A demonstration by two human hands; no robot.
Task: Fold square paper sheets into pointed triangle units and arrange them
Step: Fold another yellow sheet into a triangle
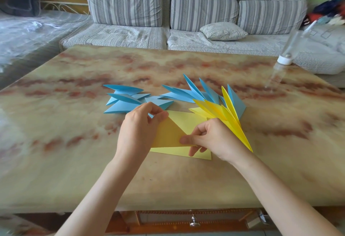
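Yellow paper sheet [183, 121] lay on the table just in front of you, partly lifted, with both of your hands on it. Your left hand [139, 129] pinched its far left corner between thumb and fingertips, the fingers curled around the edge. Your right hand [214, 138] pinched the point of a triangular flap that was folded diagonally across the sheet, thumb on top and the other fingers curled beneath, two of them showing under the near edge. The near strip of the sheet rested flat on the table [74, 161].

Just beside your right hand, a fan of yellow folded points [226, 113] stood on edge, overlapping one another, the longest one running down past your wrist. Behind and touching that fan were blue folded points [179, 93], also spread like a fan. Further left, just beyond your left hand, a second group of blue points [123, 103] lay flat in a loose overlapping pile.

At the far right corner of the table stood a clear bottle [288, 49] with a white cap at its lower end. Beyond the table was a striped grey sofa [130, 30] with a small pale cushion [223, 31] on its seat. Below the table's near edge you could see a drawer with a metal knob [194, 222].
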